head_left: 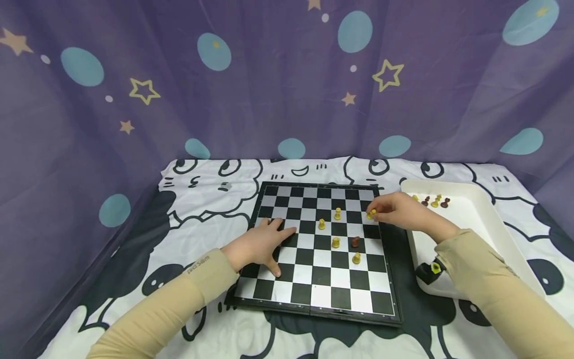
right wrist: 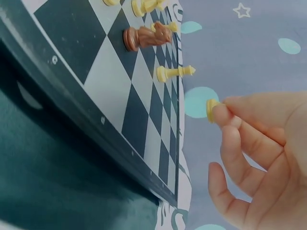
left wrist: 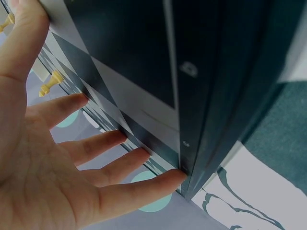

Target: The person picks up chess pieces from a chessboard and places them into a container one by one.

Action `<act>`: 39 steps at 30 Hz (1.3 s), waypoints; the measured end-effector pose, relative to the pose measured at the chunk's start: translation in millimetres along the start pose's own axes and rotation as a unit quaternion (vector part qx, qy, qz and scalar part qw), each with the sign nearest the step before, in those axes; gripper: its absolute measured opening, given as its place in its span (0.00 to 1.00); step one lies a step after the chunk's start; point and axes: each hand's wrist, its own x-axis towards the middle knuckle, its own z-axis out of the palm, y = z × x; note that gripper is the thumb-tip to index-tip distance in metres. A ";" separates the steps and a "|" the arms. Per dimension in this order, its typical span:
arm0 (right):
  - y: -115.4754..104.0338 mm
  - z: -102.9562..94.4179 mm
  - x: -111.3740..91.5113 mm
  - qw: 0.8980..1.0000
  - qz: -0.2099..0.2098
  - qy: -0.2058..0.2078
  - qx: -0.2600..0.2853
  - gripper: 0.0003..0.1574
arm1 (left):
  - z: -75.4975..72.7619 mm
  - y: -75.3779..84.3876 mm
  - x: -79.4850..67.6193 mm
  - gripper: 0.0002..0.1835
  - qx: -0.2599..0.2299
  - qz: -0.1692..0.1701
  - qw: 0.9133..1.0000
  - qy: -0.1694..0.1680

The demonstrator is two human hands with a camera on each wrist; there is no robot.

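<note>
A black-and-white chessboard lies on the cloth. My left hand rests on its left side with the fingers spread; the left wrist view shows those fingers straight, touching the squares. Over the board's right edge, my right hand pinches a yellow chess piece between thumb and fingertips. The fingers hide most of that piece, so its kind cannot be told. Standing on the board are a brown knight and several yellow pieces, among them one in front of the knight and one farther back.
To the right of the board sits a white tray with several yellow and dark brown pieces at its back left. A small black item with a yellow part shows beside the right sleeve. Behind hangs a purple curtain.
</note>
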 end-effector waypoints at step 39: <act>77.5 -61.4 -50.2 0.987 0.110 0.100 -0.070 0.13 | -0.5 2.6 -2.0 0.57 0.001 0.003 1.000 0.009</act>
